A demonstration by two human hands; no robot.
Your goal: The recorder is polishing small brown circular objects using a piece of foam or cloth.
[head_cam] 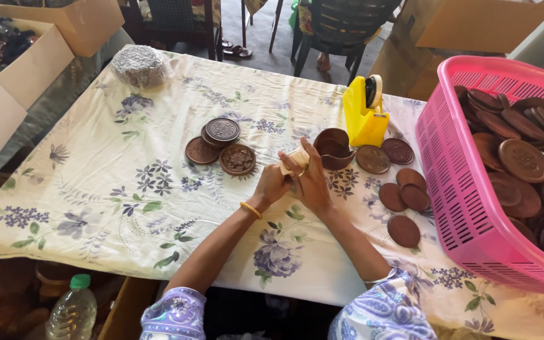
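Brown wooden bowl-shaped piece (pixel 334 148) sits just in front of the yellow tape dispenser (pixel 364 113), and both hands meet right at its near-left edge, so it lies just up and to the right of the fingers. The left hand (pixel 273 184) and right hand (pixel 310 179) are pinched together on a small pale strip (pixel 296 158), probably tape, running roughly left-to-right. The right hand is nearer the bowl; I can't tell if it touches it.
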